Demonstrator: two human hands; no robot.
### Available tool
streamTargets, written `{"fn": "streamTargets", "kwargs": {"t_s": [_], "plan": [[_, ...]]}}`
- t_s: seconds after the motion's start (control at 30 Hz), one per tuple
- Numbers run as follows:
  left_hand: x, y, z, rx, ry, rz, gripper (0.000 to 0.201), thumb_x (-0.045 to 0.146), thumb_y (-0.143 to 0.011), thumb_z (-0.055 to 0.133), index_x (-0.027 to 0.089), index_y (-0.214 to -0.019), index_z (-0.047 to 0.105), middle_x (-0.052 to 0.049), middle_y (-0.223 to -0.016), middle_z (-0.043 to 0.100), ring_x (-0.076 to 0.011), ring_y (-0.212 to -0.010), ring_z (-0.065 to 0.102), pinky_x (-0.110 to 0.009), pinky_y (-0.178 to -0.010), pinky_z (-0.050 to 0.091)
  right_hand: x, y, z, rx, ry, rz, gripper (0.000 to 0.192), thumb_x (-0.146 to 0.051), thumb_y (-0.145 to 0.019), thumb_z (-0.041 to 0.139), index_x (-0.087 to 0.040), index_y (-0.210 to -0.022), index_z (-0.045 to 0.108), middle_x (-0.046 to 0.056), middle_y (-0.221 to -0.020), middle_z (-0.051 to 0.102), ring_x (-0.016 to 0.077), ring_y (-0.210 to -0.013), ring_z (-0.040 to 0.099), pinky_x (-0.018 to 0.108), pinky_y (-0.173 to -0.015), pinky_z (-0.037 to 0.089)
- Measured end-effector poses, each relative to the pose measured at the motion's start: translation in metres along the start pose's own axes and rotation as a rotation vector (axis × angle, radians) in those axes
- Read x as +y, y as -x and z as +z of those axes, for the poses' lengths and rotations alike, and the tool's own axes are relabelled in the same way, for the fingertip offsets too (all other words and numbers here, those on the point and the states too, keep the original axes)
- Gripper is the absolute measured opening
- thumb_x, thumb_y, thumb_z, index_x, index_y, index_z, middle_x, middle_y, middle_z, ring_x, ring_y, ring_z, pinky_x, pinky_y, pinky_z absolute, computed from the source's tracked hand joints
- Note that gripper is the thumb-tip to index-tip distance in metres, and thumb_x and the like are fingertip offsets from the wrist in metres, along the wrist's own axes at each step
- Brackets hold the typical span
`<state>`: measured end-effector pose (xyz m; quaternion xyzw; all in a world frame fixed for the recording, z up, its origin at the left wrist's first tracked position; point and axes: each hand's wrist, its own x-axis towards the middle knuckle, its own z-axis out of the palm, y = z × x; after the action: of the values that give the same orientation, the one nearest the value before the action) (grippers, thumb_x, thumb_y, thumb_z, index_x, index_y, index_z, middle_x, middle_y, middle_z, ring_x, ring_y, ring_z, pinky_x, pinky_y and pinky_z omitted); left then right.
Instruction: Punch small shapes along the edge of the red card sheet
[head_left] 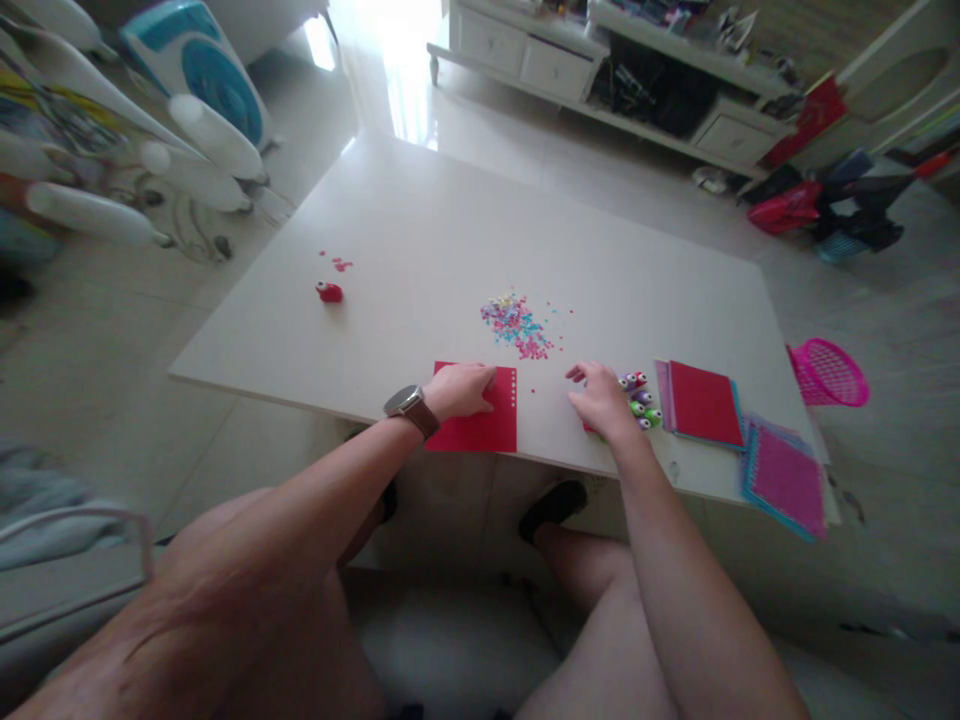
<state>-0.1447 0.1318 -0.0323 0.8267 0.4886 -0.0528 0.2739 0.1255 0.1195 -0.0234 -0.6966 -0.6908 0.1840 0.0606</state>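
A: What is the left hand (463, 388) on?

B: A red paper sheet (480, 425), flat and rectangular, with a row of small punched holes down its right edge. The hand lies palm down on its upper part, fingers spread flat and gripping nothing. The sheet sits at the near edge of the white table (420, 230), and its lower edge looks flush with the rim or just past it.

A: And the right hand (600, 398)?

B: It rests on the tabletop just right of the sheet, fingers loosely curled and apart. A sliver of red shows under the palm; I cannot tell whether it is pinched or merely covered. Its fingertips lie just beside a cluster of small craft punches (640, 400), rounded plastic in purple and green.

A: What else is close?

B: A loose heap of confetti (517, 327), pink, blue and yellow, lies beyond both hands. To the right sits a stack of coloured sheets (701, 403) with red on top, then pink mesh sheets (787, 480) overhanging the corner. A single red punch (328, 292) stands well apart on the left.

A: Room to move?

B: The far half of the smooth, matte table is bare.
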Motion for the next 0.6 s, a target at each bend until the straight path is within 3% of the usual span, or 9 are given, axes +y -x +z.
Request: {"fn": "streamTargets", "kwargs": {"t_s": [0.1,0.2,0.3,0.47,0.6], "plan": [[0.002,0.001,-0.002,-0.003,-0.01,0.001,0.025,0.034,-0.089,0.071,0.019,-0.109,0.067,-0.01,-0.115,0.075,-0.0252,-0.102,0.071,-0.032,-0.083,0.05,-0.017,-0.003,0.009,-0.169,-0.355,0.01,0.03,0.0,-0.074,0.054,-0.018,-0.094,0.066,0.006,-0.096,0.077,0.0189,-0.091,0.07,0.027,-0.085,0.051],[0.003,0.003,-0.004,-0.006,-0.007,0.0,0.025,0.033,-0.089,0.07,0.019,-0.11,0.066,-0.01,-0.116,0.075,-0.0251,-0.103,0.071,-0.032,-0.083,0.05,-0.026,-0.003,0.017,-0.247,-0.471,0.057,0.03,0.003,-0.071,0.051,-0.02,-0.089,0.061,0.004,-0.091,0.077,0.0176,-0.088,0.071,0.027,-0.084,0.051],[0.003,0.003,-0.005,-0.004,0.001,-0.003,0.024,0.032,-0.089,0.071,0.02,-0.109,0.067,-0.01,-0.116,0.075,-0.0252,-0.103,0.071,-0.031,-0.083,0.05,-0.027,-0.003,0.022,-0.224,-0.487,0.078,0.033,0.002,-0.069,0.051,-0.02,-0.092,0.061,0.004,-0.094,0.077,0.0183,-0.088,0.07,0.028,-0.084,0.051],[0.003,0.002,-0.004,-0.006,0.0,0.0,0.023,0.033,-0.088,0.071,0.021,-0.107,0.067,-0.009,-0.114,0.076,-0.0256,-0.102,0.071,-0.032,-0.084,0.05,-0.025,-0.005,0.019,-0.046,-0.47,0.029,0.042,-0.001,-0.071,0.05,-0.02,-0.105,0.065,0.008,-0.121,0.074,0.0181,-0.09,0.069,0.031,-0.088,0.052],[0.002,0.002,-0.003,-0.004,-0.01,0.01,0.023,0.033,-0.089,0.071,0.02,-0.108,0.067,-0.009,-0.114,0.076,-0.0249,-0.103,0.071,-0.031,-0.084,0.05,-0.027,-0.004,0.017,-0.032,-0.461,0.034,0.036,-0.002,-0.074,0.05,-0.02,-0.102,0.065,0.007,-0.115,0.074,0.0189,-0.089,0.069,0.033,-0.089,0.053]]}}
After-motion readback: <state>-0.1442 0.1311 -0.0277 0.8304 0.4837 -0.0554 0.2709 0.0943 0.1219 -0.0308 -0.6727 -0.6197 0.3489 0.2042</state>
